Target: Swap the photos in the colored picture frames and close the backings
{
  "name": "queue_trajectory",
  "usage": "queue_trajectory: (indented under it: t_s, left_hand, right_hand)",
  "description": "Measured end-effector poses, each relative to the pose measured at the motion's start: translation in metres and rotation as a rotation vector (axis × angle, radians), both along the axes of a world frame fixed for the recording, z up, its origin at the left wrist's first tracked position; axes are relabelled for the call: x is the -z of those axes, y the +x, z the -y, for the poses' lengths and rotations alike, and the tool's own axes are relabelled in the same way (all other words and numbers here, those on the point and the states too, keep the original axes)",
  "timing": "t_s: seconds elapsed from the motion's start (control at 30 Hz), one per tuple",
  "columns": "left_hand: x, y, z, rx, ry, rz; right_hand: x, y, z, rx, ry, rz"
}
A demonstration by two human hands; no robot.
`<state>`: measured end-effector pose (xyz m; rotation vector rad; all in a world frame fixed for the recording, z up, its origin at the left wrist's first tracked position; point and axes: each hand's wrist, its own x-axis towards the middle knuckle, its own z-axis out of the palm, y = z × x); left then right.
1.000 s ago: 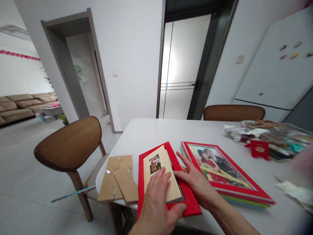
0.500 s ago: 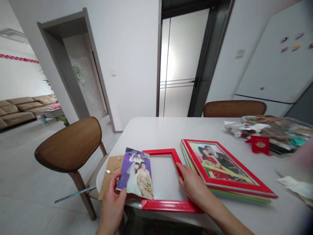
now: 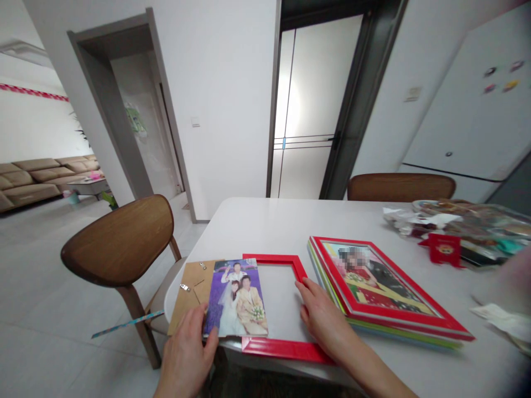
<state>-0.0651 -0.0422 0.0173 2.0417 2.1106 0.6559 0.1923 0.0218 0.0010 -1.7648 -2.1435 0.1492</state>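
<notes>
A wedding photo (image 3: pixel 238 301) with a purple background lies face up, overlapping a brown backing board (image 3: pixel 186 301) and the left part of a red picture frame (image 3: pixel 286 348). My left hand (image 3: pixel 186 345) is closed at the photo's lower left edge, with its thumb over the corner. My right hand (image 3: pixel 321 309) grips the right side of the frame, covering part of that bar. Through the frame's opening, a pale flat surface shows. Metal clips (image 3: pixel 185 287) sit on the backing board.
Right of my right hand lies a stack of framed pictures (image 3: pixel 390 320), topped by a red one. A red card (image 3: pixel 444 250) and clear plastic packages (image 3: pixel 489 221) are farther right on the white table (image 3: pixel 282 221). A wooden chair (image 3: pixel 120 243) stands at the left.
The photo has shifted slightly right and levelled from a tilt, now lying flatter over the frame. My left hand moved a little down. My right hand still grips the frame.
</notes>
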Motion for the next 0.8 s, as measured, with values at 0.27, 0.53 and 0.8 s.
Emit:
queue_trajectory:
  t_s: [0.27, 0.53, 0.8]
  left_hand:
    - [0.014, 0.021, -0.004, 0.268, 0.103, -0.023]
    - [0.018, 0.033, -0.015, 0.319, 0.152, -0.100]
    - [-0.009, 0.050, -0.023, 0.294, 0.357, 0.507]
  right_hand:
    - [-0.008, -0.040, 0.007, -0.179, -0.134, -0.560]
    - [-0.015, -0.085, -0.007, -0.074, -0.500, -1.470]
    - [-0.060, -0.083, 0.010, -0.142, -0.337, -1.635]
